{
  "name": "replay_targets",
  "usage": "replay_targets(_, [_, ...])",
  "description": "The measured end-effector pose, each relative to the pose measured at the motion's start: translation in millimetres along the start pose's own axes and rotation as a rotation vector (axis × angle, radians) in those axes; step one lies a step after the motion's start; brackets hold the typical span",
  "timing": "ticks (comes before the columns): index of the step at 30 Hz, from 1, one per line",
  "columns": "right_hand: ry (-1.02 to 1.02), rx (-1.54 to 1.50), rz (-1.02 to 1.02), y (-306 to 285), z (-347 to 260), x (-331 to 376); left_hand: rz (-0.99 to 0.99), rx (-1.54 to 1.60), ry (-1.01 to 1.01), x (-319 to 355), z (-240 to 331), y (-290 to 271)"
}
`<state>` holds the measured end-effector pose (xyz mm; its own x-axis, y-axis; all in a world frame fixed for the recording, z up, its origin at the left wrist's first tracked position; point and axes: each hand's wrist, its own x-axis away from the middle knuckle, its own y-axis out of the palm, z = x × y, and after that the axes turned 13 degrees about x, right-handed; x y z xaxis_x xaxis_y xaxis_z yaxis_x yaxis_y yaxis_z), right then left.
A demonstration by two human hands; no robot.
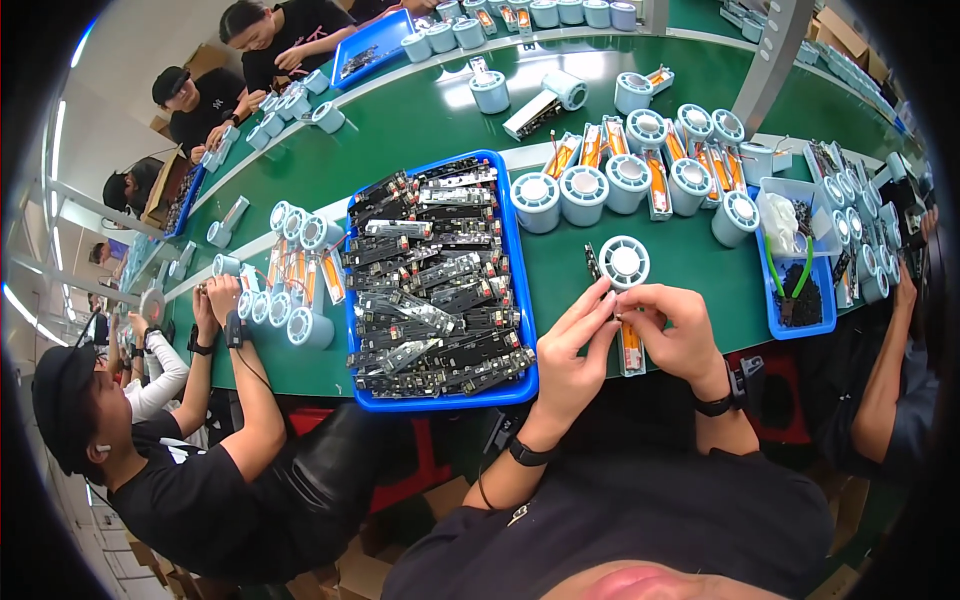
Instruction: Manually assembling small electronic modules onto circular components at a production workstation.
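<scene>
In front of me lies a small handheld fan with a round, pale blue head and a white grille. Its open handle, with an orange battery inside, points towards me below my hands. My left hand is closed at the fan's neck, thumb and fingers pinched. A narrow black circuit board sticks up past its fingertips, beside the fan head. From the other side, my right hand pinches at the same neck, its fingertips almost meeting the left ones. Whatever lies between the right fingertips is too small to make out.
Left of my hands stands a blue tray heaped with black circuit boards. Several open fans stand in rows beyond. On the right, a blue bin holds small black parts and green-handled pliers. Co-workers sit close on both sides.
</scene>
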<state>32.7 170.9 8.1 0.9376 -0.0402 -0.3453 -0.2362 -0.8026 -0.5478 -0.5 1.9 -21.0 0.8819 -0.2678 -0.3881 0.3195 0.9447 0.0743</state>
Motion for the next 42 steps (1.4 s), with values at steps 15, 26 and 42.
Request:
replay_targets(15, [-0.036,-0.009,-0.127,-8,-1,-3,0.077,0.071,0.019,6,-5,2])
replay_targets(26, [-0.148,0.183,-0.090,-2,1,-9,0.047,0.009,0.078,4,-9,0])
replay_targets(42, [-0.100,0.030,-0.100,-6,5,3,0.033,0.042,0.073,9,-10,-1])
